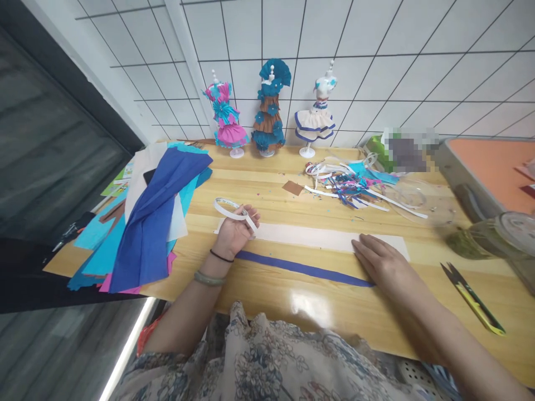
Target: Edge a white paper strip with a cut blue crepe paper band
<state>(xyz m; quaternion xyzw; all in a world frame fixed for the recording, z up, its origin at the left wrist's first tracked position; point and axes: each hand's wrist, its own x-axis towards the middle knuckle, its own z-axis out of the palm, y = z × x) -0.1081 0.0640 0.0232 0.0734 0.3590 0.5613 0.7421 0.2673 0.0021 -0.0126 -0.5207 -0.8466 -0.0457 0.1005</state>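
A long white paper strip (317,236) lies across the wooden table (292,301), with a narrow dark-blue strip (301,268) just in front of it. My left hand (234,231) rests at the white strip's left end, fingers closed on a curling white tape backing (229,209). My right hand (378,259) lies flat on the right end of both strips, fingers stretched out, holding nothing.
A pile of blue, cyan and pink crepe paper (146,223) covers the left of the table. Three small dressed mannequins (270,108) stand at the back wall. Paper scraps (355,186) lie back right. Yellow snips (472,298), a glass jar (497,234) and an orange-lidded box (493,167) are at right.
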